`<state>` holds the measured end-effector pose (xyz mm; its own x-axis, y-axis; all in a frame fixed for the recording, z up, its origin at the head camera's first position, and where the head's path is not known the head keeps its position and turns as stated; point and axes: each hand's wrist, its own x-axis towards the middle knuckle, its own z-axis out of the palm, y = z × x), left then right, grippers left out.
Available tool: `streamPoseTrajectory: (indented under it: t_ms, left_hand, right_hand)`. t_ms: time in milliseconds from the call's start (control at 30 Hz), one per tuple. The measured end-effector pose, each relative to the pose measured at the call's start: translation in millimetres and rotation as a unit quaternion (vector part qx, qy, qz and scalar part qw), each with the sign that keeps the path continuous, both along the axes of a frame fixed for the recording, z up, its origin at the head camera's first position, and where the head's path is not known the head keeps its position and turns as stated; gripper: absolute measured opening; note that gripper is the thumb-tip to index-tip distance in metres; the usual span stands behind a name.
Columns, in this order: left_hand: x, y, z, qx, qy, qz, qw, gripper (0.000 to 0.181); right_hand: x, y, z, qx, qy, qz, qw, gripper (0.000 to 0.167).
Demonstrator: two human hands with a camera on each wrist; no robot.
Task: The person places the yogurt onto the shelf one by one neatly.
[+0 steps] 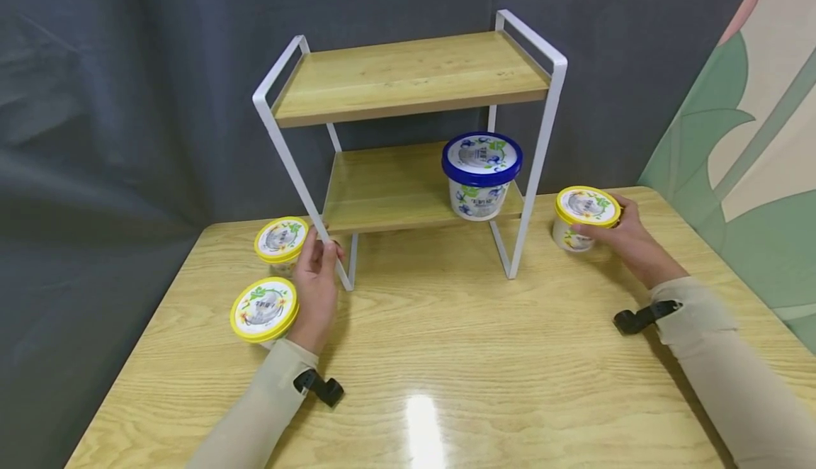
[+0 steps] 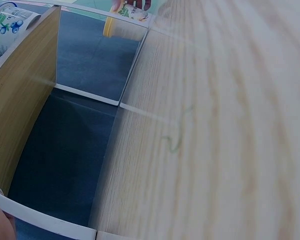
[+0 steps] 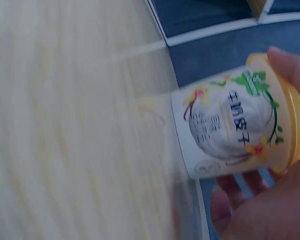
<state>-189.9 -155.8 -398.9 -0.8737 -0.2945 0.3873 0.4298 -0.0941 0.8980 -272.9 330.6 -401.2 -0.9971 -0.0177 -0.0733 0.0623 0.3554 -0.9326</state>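
Note:
My left hand (image 1: 315,297) (image 2: 0,223) holds the lower front left leg of a two-tier wooden rack (image 1: 411,76) with a white metal frame. On the left, two yellow-lidded tubs (image 1: 281,239) (image 1: 264,309) stand beside this hand. To the right of the rack, my right hand (image 1: 639,244) (image 3: 272,212) grips another yellow-lidded tub (image 1: 587,207) (image 3: 230,120) around its lid and side. That tub is upright at the table; whether its base touches the wood is unclear. A blue-lidded tub (image 1: 481,171) (image 2: 11,27) stands at the right of the rack's lower shelf.
The pale wooden table (image 1: 408,356) runs under everything. A dark grey curtain (image 1: 127,86) hangs behind it, and a wall with a green and pink leaf pattern (image 1: 752,171) rises on the right. The rack's upper shelf (image 1: 408,76) is bare wood.

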Motion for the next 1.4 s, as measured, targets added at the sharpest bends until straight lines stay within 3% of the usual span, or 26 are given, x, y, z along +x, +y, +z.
streamPoseTrajectory:
  t_ms: [300, 567, 800, 1033, 1200, 1400]
  left_hand:
    - [-0.8, -1.9, 1.4, -0.005, 0.002, 0.008, 1.0000, 0.041]
    - [-1.8, -3.2, 2.1, -0.009, 0.010, 0.008, 0.9999, 0.039]
    - [-3.3, -1.5, 6.2, -0.016, 0.022, 0.006, 0.9996, 0.039]
    - [-3.9, -1.2, 7.3, -0.019, 0.022, 0.012, 0.9995, 0.040]
    - [-4.3, -0.2, 4.7, -0.005, 0.016, 0.012, 0.9998, 0.040]
    - [-2.2, 1.4, 0.4, 0.005, 0.007, 0.015, 0.9999, 0.039]
  right_hand:
    - [-2.8, -19.3, 3.5, -0.015, -0.017, -0.060, 0.9980, 0.107]
    - [-3.7, -17.8, 8.0, -0.069, -0.018, -0.011, 0.9974, 0.106]
    - [-3.5, -2.0, 10.3, -0.123, -0.008, 0.046, 0.9913, 0.105]
    - [-2.6, 2.3, 7.3, -0.152, 0.052, 0.034, 0.9865, 0.081]
    - [-3.2, 2.5, 3.5, -0.113, 0.055, 0.013, 0.9920, 0.078]
    - [-0.4, 2.6, -6.6, -0.053, 0.031, 0.002, 0.9981, 0.079]
